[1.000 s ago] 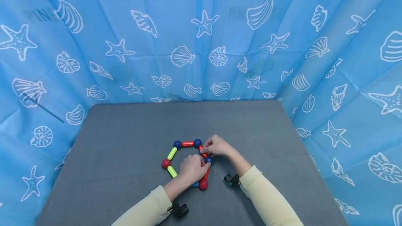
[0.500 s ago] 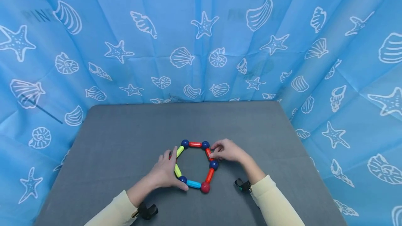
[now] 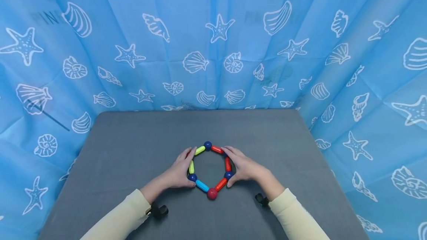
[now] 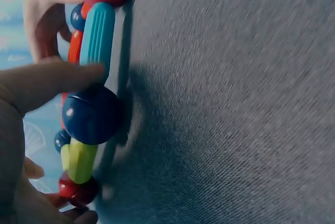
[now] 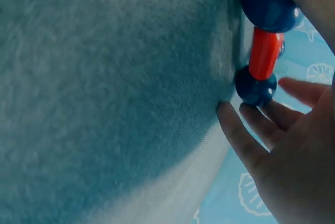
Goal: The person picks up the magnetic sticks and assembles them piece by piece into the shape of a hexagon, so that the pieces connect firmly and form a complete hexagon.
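Note:
A closed ring of magnetic sticks and balls (image 3: 201, 185) lies flat on the grey table (image 3: 133, 140), with blue and red balls joining green, red and cyan sticks. My left hand (image 3: 181, 169) rests against the ring's left side with straight fingers, the thumb near a blue ball (image 4: 91, 114) and the cyan stick (image 4: 98, 35). My right hand (image 3: 241, 166) presses the right side the same way, beside a red stick (image 5: 264, 54) between two blue balls (image 5: 255, 88). Neither hand grips a piece.
A blue curtain (image 3: 213, 40) printed with shells and starfish closes off the back and both sides of the table. Black wrist-camera mounts (image 3: 158, 210) sit under both cream sleeves. The table's far edge (image 3: 200, 111) runs just below the curtain.
My left hand left the ring's right side and went to its left side. My right hand stopped pinching and flattened. The ring was squeezed into a six-sided shape with corners front and back.

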`<state>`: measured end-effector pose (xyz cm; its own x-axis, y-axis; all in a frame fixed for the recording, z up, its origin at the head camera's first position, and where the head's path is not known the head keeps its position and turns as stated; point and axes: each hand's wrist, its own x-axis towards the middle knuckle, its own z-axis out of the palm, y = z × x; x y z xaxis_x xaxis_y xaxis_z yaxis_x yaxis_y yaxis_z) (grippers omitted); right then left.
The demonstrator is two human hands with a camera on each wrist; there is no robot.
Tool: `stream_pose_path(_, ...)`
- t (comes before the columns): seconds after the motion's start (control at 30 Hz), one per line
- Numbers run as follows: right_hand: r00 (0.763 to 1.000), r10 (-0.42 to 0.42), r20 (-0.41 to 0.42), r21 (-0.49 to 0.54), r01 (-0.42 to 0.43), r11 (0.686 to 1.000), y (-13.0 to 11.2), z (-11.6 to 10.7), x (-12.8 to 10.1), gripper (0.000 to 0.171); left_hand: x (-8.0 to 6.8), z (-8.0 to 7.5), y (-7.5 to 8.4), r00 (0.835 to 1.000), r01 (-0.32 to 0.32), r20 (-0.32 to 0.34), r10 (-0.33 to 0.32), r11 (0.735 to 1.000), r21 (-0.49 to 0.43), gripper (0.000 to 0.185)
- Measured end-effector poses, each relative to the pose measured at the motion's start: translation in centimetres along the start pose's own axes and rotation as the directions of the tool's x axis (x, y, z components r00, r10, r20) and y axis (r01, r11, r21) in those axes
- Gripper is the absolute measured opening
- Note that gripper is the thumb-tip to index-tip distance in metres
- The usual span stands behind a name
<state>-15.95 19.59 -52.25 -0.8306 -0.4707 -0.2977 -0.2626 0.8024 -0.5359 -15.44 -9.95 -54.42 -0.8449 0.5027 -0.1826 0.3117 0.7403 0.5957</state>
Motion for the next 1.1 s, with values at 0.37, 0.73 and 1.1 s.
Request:
stream_pose_path(0.37, 0.997, -0.075, -0.018, -0.068, 0.074, 0.995, 0.5, 0.0, 1.7, 0.127, 2.3, -0.9, -1.9, 0.996, -0.072, 0.047, 0.075, 0.996, -0.051, 0.138)
stream_pose_path(0.73, 0.994, -0.111, 0.017, 0.009, 0.111, 0.994, 1.9, -0.6, 1.7, 0.119, 2.4, -0.4, -2.9, 0.992, -0.122, 0.029, 0.125, 0.989, -0.087, 0.133)
stream_pose_path(1.1, 0.992, -0.128, 0.012, 0.107, 0.126, 0.986, 2.2, -0.7, 1.9, 0.113, 2.6, -0.1, -3.5, 0.994, -0.103, 0.025, 0.108, 0.983, -0.155, 0.127)
